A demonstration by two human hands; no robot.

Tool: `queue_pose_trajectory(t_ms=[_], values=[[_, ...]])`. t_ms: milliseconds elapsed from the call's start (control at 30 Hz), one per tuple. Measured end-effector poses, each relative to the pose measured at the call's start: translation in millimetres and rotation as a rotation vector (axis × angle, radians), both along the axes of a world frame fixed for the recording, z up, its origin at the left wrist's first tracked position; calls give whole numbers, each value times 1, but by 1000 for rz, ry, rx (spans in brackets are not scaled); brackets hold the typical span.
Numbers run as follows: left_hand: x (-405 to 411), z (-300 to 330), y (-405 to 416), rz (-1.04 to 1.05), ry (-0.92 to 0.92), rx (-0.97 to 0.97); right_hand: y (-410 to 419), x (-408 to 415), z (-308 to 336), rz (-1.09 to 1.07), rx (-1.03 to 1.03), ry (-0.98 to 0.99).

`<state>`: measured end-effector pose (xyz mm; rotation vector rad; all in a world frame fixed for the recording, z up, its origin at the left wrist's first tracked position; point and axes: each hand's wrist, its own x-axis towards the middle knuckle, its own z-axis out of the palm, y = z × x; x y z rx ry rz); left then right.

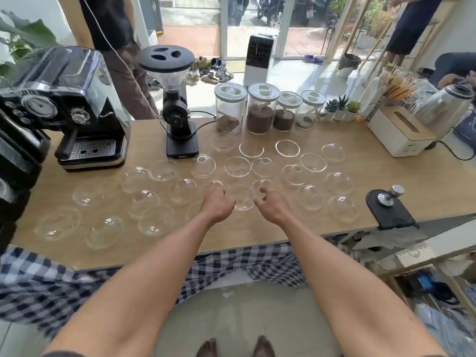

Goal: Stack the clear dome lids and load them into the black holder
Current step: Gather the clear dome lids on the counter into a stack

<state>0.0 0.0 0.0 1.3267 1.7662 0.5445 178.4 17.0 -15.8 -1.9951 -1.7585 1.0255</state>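
Several clear dome lids lie loose across the wooden table (386, 176), some dome up and some rim up. One rim-up dome lid (242, 198) sits between my two hands near the table's middle. My left hand (219, 206) is curled at that lid's left rim, with thumb and fingers pinched on the edge. My right hand (270, 206) hovers at its right rim, fingers bent and apart, holding nothing. More lids (154, 222) lie to the left and others (343, 207) to the right. A black rack-like object (15, 173) is cut off at the left edge; I cannot tell if it is the holder.
An espresso machine (77, 117) and a black grinder (177, 104) stand at the back left. Several lidded jars (260, 109) line the back. A white tissue box (399, 132) and kettle (448, 106) sit at the right. A tamper on a black mat (389, 210) occupies the front right corner. People stand beyond the table.
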Motion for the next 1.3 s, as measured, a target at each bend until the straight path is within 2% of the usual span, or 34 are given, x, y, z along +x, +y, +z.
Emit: queue_pose_trajectory(t_ms=[167,300,500,667,767,1033,1167,1300], values=[[18,-11,9,142,-86,-82,16,5,-24,8,-89,85],[26,-11,6,271,-108,-61,22,13,-27,26,-80,196],[32,-12,-8,300,-274,-17,15,44,-14,-1,-28,380],[49,-6,-19,318,-439,22,9,58,-5,-104,-76,604],[59,-17,-32,228,-267,39,-1,62,-10,-122,-112,647],[69,-49,-51,95,48,88,-29,71,-32,64,-68,410],[73,-60,-51,98,109,49,-33,67,-41,48,-49,357],[75,-55,-52,81,111,90,-31,65,-41,-9,-26,355]])
